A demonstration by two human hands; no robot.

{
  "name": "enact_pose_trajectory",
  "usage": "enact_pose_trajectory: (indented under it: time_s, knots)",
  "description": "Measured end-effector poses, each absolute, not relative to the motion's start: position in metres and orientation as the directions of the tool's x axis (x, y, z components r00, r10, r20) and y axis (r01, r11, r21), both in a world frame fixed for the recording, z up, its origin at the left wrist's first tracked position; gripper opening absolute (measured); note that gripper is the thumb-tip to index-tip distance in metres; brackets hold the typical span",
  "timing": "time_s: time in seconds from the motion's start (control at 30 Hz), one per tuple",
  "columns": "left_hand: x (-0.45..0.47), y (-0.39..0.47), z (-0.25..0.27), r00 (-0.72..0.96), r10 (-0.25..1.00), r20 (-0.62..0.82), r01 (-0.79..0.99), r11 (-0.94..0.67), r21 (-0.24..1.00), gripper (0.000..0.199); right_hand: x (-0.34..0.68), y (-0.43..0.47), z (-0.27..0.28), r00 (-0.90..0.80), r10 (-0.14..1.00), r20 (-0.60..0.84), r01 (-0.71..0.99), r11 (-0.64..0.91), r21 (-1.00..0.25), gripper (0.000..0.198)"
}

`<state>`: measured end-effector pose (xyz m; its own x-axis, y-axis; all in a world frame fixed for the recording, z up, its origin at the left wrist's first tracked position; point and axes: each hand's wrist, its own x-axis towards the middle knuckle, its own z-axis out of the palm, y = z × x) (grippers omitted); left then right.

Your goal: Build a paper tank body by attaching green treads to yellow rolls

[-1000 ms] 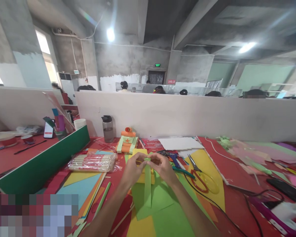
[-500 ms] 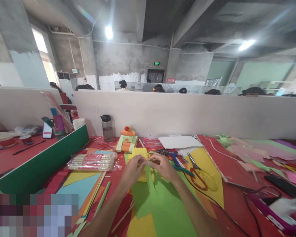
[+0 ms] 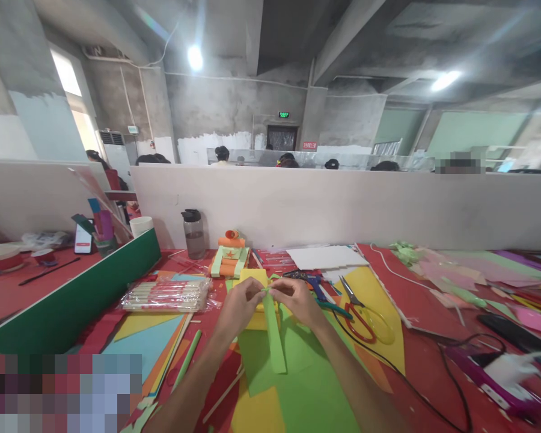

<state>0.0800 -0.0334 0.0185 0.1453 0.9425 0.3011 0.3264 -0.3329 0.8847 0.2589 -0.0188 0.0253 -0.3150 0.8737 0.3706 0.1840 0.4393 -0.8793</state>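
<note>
A green paper strip [image 3: 275,340] hangs from the fingertips of both my hands, its lower end over a larger green sheet [image 3: 315,385]. My left hand [image 3: 242,305] pinches the strip's top end from the left. From the right, my right hand [image 3: 295,300] pinches the same end, its fingertips almost meeting the left ones. Just behind my hands lies a yellow paper piece [image 3: 253,276], partly hidden by them. Farther back stands an orange and pale green paper model [image 3: 229,255] with a red star.
To the right lie scissors [image 3: 365,319] with red and yellow handles, on yellow paper. A bag of white sticks [image 3: 166,294] and a green board [image 3: 85,282] are at the left. A water bottle [image 3: 193,234] stands by the white partition [image 3: 270,204]. A black cable crosses the right side.
The green strip has turned, so its broad face now shows and its lower end reads flat and wide. Both hands keep their pinch at its top. The view has shifted slightly.
</note>
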Motion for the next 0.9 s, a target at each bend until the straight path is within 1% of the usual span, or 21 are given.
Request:
enact_pose_trajectory:
  time_s: [0.2, 0.37, 0.5, 0.7, 0.8, 0.9]
  knots:
    - [0.081, -0.037, 0.021, 0.157, 0.937, 0.312, 0.334, -0.348, 0.876, 0.019, 0.259, -0.02, 0.026, -0.291, 0.886, 0.36, 0.186, 0.422, -0.887, 0.031]
    - [0.084, -0.043, 0.023, 0.168, 0.93, 0.326, 0.384, -0.366, 0.848, 0.022, 0.266, -0.021, 0.034, -0.364, 0.859, 0.361, 0.223, 0.457, -0.861, 0.027]
    - [0.093, -0.048, 0.016, 0.225, 0.915, 0.335, 0.417, -0.401, 0.816, 0.02, 0.285, -0.022, 0.043, -0.456, 0.851, 0.262, 0.292, 0.421, -0.859, 0.024]
    - [0.115, -0.058, 0.001, 0.289, 0.88, 0.378, 0.499, -0.475, 0.725, 0.016, 0.31, -0.02, 0.044, -0.556, 0.819, 0.142, 0.369, 0.396, -0.841, 0.021]
    - [0.12, -0.062, 0.001, 0.302, 0.861, 0.409, 0.545, -0.508, 0.667, 0.014, 0.314, -0.019, 0.044, -0.58, 0.807, 0.116, 0.382, 0.394, -0.836, 0.021]
    - [0.121, -0.064, 0.002, 0.302, 0.854, 0.423, 0.572, -0.518, 0.636, 0.016, 0.313, -0.019, 0.045, -0.6, 0.788, 0.139, 0.365, 0.424, -0.829, 0.021]
